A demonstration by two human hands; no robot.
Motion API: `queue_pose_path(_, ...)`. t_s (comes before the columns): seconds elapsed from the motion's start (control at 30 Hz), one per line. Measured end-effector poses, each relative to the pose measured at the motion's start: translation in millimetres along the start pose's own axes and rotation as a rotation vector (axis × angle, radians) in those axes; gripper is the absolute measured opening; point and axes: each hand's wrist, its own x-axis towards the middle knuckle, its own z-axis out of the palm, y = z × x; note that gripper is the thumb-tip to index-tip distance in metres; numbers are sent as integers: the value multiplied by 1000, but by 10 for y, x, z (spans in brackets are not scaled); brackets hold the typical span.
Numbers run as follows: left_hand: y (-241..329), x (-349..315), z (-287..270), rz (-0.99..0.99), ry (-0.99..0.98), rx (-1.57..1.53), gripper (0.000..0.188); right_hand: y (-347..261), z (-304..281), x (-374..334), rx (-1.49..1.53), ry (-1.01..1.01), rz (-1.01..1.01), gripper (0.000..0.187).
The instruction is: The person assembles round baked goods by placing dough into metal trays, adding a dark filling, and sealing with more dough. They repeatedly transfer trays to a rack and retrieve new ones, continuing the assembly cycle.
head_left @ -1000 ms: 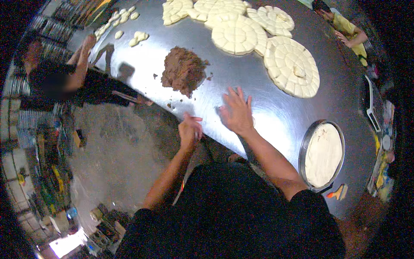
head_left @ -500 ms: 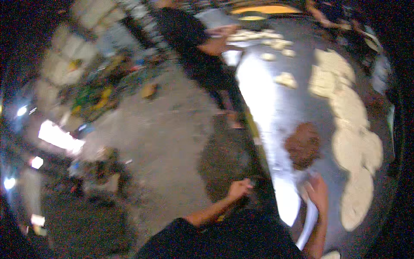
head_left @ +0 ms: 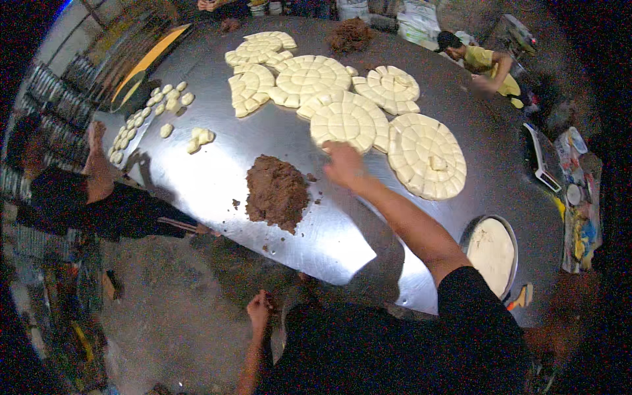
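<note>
My right hand (head_left: 343,163) reaches out over the metal table, its fingers closed at the near edge of a flat round of pale dough (head_left: 349,122) scored into many pieces. The fingertips grip a dough piece there. More cut rounds lie against it, one at the right (head_left: 426,155) with a small loose lump on top. Left of my right hand sits a crumbly mound of brown filling (head_left: 276,192). My left hand (head_left: 259,309) hangs below the table's front edge, fingers curled in; whatever they may hold is too small to make out.
Small dough balls (head_left: 135,125) cluster at the far left, near a person in dark clothes (head_left: 99,204). A round pan of dough (head_left: 492,253) and a brush (head_left: 523,296) lie at the right. Another brown mound (head_left: 350,36) is at the back, and a person in yellow (head_left: 494,62) beyond.
The view has swung toward the right, over the table. My right hand has moved from beside the brown filling to the edge of the dough round. My left hand stays low and curled.
</note>
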Motion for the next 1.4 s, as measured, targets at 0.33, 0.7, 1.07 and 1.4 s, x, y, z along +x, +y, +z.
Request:
queue_pose_path(0.33,879,-167,1014,-94,-420,-196,32,783,133,-274,26,-28,173,53)
queue_pose_path(0.7,2568,-685,2272,485,-397,-532,23,-416,-1486,-1401,738,504,-54,21)
queue_pose_path(1.07,3458,-1288,2363,555,-217,-524,72,-917,-2048,-1467,780,715,59,46)
queue_pose_path(1.4,1416,-27,926,-376,-369,-688,34,-662,-333,-1403,624,-404,-80,18)
